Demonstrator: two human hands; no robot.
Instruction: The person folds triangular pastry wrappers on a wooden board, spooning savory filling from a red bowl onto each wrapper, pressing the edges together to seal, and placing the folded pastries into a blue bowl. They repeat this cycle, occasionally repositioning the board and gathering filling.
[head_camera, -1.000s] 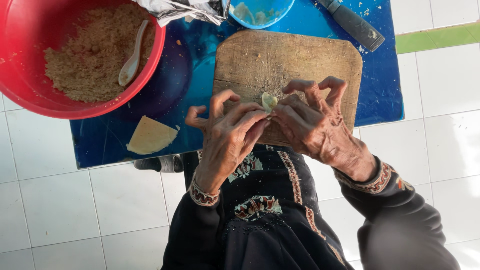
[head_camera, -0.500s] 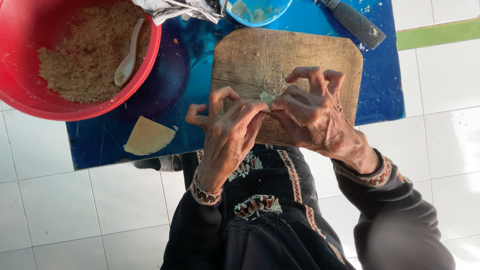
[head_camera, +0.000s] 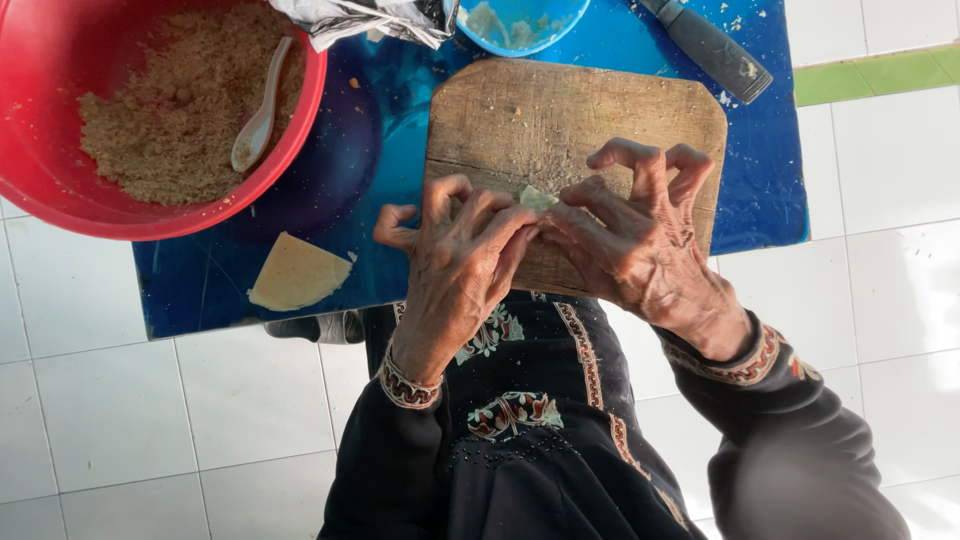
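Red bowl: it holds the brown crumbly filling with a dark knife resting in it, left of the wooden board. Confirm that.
Not quite. In the head view the red bowl holds the filling with a pale spoon in it, not a knife. It does sit left of the wooden board.

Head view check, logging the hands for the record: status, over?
Left hand and right hand both pinching a small pale dough piece. Held over the wooden board. Nothing in the way.

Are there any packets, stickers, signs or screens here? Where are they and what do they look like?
Crumpled silver foil packet: at the top edge of the blue table, between the red bowl and the small blue bowl; shiny, wrinkled, grey-silver, torn open.
No stickers, signs or screens show anywhere else.
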